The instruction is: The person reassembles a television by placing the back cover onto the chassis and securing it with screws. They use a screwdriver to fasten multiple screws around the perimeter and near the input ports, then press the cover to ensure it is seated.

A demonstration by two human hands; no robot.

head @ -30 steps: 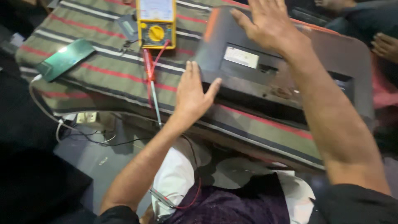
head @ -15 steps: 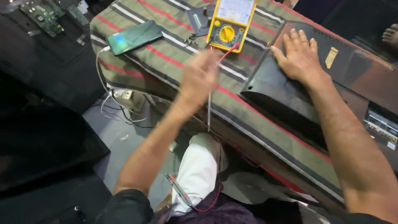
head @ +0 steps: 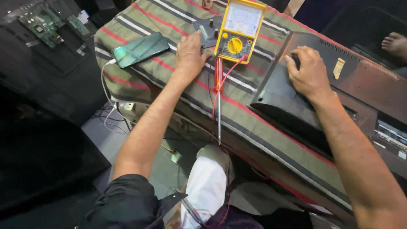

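Note:
My left hand (head: 189, 54) lies palm down on the striped cloth (head: 169, 25), its fingers touching a small dark plate (head: 204, 33) beside a yellow analog multimeter (head: 240, 29). A red-handled screwdriver (head: 218, 87) lies just right of that hand, its shaft pointing over the table edge. My right hand (head: 307, 72) rests with curled fingers on the black back cover of a flat television (head: 292, 101) lying face down. Neither hand grips anything.
A green phone (head: 140, 49) on a white cable lies at the left of the cloth. Green circuit boards (head: 44, 24) sit on a dark panel at far left. A bare foot (head: 396, 42) of another person shows at upper right. Red probe leads trail from the multimeter.
My left hand has moved from the table's front edge up to the dark plate by the multimeter. My right hand has curled its fingers on the television cover. The view shifted.

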